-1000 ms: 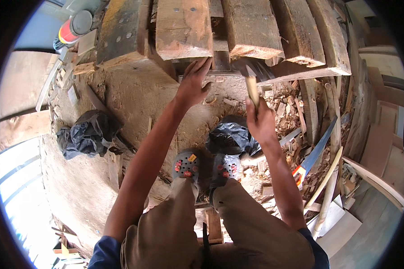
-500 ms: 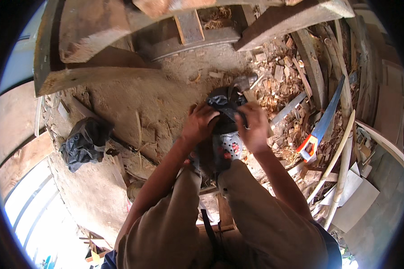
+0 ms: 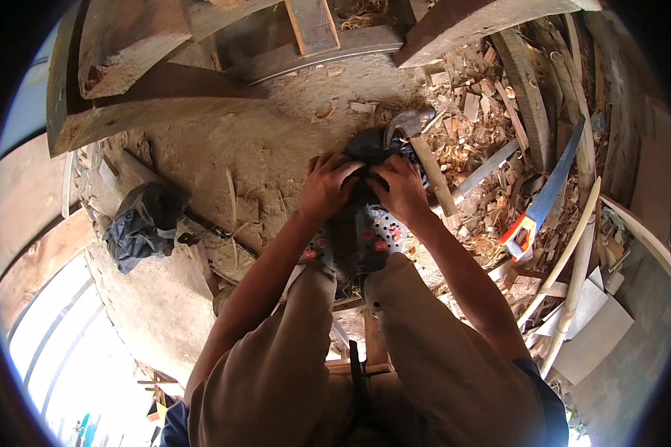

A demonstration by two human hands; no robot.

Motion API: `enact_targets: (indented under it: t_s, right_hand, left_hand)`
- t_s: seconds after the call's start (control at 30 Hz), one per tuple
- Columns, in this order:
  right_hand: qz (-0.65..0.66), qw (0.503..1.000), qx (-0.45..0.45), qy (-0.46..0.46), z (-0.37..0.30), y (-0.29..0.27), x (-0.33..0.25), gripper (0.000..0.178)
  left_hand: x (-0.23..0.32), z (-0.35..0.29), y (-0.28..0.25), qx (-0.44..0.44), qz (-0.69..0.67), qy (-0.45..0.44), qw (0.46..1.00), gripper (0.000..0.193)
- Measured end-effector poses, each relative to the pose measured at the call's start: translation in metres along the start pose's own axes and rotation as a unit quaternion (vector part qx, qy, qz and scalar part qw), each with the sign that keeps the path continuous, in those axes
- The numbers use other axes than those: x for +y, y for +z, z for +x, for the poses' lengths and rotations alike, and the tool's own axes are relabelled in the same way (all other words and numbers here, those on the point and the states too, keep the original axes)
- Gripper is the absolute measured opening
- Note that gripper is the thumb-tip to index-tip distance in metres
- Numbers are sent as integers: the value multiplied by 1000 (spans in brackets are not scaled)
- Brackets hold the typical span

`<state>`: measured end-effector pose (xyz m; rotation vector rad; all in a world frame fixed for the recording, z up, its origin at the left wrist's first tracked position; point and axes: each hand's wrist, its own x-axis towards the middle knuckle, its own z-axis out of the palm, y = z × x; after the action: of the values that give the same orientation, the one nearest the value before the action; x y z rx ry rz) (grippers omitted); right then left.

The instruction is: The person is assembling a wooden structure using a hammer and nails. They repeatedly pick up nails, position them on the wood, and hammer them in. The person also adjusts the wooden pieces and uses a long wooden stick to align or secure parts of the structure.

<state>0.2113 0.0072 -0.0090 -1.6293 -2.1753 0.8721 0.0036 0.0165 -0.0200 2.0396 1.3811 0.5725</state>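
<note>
Just beyond my feet sits a black, crumpled plastic bag, dark and partly hidden by my fingers. My left hand grips its near left side with curled fingers. Across from it, my right hand is closed on the bag's right side, thumb toward the left hand. What lies inside the bag does not show. A claw hammer lies against the bag's far right side, its dark head away from me and its wooden handle beside my right hand.
A hand saw with an orange-and-white handle lies to the right, over wood chips and shavings. Another black bag rests on the dirt at left. Heavy wooden beams stand at the far side. Long poles lean at right.
Both hands have drawn closer together over the bag and come slightly nearer to me. The hammer's head and handle now show more plainly beside it.
</note>
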Motion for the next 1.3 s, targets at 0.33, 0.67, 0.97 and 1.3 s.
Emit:
enact_targets:
  t_s: [0.33, 0.67, 0.97, 1.3]
  right_hand:
    - [87, 995, 52, 8, 14, 4, 1, 12]
    - [421, 870, -21, 256, 7, -38, -4, 28]
    - [449, 871, 62, 191, 6, -44, -44, 22]
    - [250, 932, 203, 166, 8, -85, -12, 32]
  left_hand:
    - [0, 1, -3, 1, -16, -13, 1000, 29]
    - [26, 7, -26, 60, -38, -4, 997, 24]
    - [66, 21, -55, -10, -383, -235, 893, 26]
    - [29, 61, -92, 120, -315, -109, 935, 21]
